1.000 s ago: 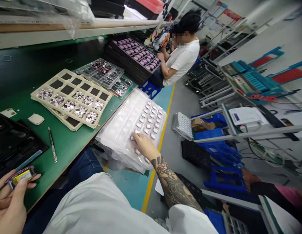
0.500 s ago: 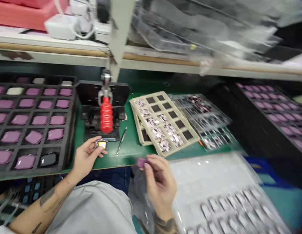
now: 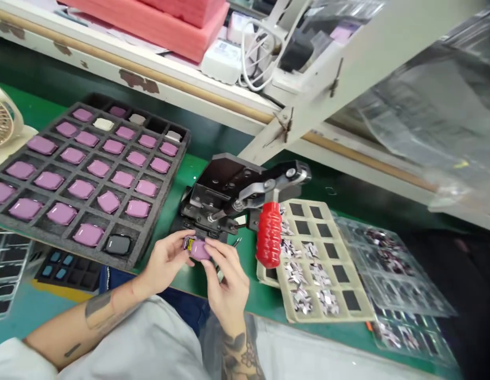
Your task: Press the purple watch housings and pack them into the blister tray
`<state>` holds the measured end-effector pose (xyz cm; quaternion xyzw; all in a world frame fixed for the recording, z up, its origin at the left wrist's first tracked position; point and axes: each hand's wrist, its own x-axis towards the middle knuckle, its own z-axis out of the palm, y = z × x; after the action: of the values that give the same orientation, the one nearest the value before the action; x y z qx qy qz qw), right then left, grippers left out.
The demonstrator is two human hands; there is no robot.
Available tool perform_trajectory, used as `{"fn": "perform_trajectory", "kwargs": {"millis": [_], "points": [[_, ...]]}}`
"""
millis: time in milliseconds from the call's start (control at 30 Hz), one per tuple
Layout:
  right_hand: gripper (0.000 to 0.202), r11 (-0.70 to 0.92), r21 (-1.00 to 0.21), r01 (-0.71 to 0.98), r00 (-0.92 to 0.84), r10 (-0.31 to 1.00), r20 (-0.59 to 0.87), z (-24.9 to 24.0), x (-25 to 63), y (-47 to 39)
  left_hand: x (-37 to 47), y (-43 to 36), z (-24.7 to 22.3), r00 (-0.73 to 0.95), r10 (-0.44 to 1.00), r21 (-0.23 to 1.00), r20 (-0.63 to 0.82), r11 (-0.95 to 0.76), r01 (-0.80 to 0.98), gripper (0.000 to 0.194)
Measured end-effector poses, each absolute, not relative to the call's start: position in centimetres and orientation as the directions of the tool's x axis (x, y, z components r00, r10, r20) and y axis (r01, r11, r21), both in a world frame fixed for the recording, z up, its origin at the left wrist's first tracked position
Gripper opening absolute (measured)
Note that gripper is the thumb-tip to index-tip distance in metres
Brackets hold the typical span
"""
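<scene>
My left hand point(image 3: 165, 259) pinches a small dark case point(image 3: 186, 243) with a yellow part showing at its edge. Against its right side lies a purple cover point(image 3: 199, 249), held between the thumb and fingers of my right hand point(image 3: 227, 279). The two pieces touch or overlap; how they are joined cannot be made out. Just behind my hands stands a black clamp press point(image 3: 213, 203) with a red ribbed handle point(image 3: 269, 235). Tweezers point(image 3: 237, 243) lie partly hidden beyond my right fingers.
On the left a black foam tray point(image 3: 150, 232) holds several purple pieces and a black one. To the right are a beige compartment tray point(image 3: 324, 319) of small parts and clear plastic trays point(image 3: 411, 285). A shelf point(image 3: 213, 100) with pink foam spans the back.
My hands have come together, bringing the purple cover against the dark case. The view has turned left and tilted. The press lever, upright before, now leans to the right with its red handle.
</scene>
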<state>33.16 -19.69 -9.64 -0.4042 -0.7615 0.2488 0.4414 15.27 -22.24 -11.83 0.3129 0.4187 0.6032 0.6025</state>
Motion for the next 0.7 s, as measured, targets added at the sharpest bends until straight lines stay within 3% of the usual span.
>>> {"fn": "perform_trajectory", "kwargs": {"millis": [200,367,467,700], "points": [[0.039,0.555,-0.730,0.399,-0.353,0.828,0.436,-10.3,32.7,-19.2,15.2,-22.1,-11.9,-0.085,0.985,0.890,-0.151,0.098,-0.446,0.039],[0.029,0.345,-0.855,0.386,-0.118,0.938,0.325,-10.3,32.7,-19.5,15.3,-22.3,-12.0,-0.089,0.992,0.898,-0.094,0.046,-0.437,0.034],[0.017,0.277,-0.894,0.353,-0.191,0.956,0.221,-10.1,32.7,-19.0,15.2,-22.5,-11.8,-0.073,0.995,0.905,-0.071,0.034,-0.423,0.028],[0.012,0.326,-0.886,0.329,-0.193,0.942,0.274,-10.0,31.4,-19.7,14.7,-23.0,-11.7,-0.106,0.994,0.954,-0.009,-0.023,-0.298,0.020]]}}
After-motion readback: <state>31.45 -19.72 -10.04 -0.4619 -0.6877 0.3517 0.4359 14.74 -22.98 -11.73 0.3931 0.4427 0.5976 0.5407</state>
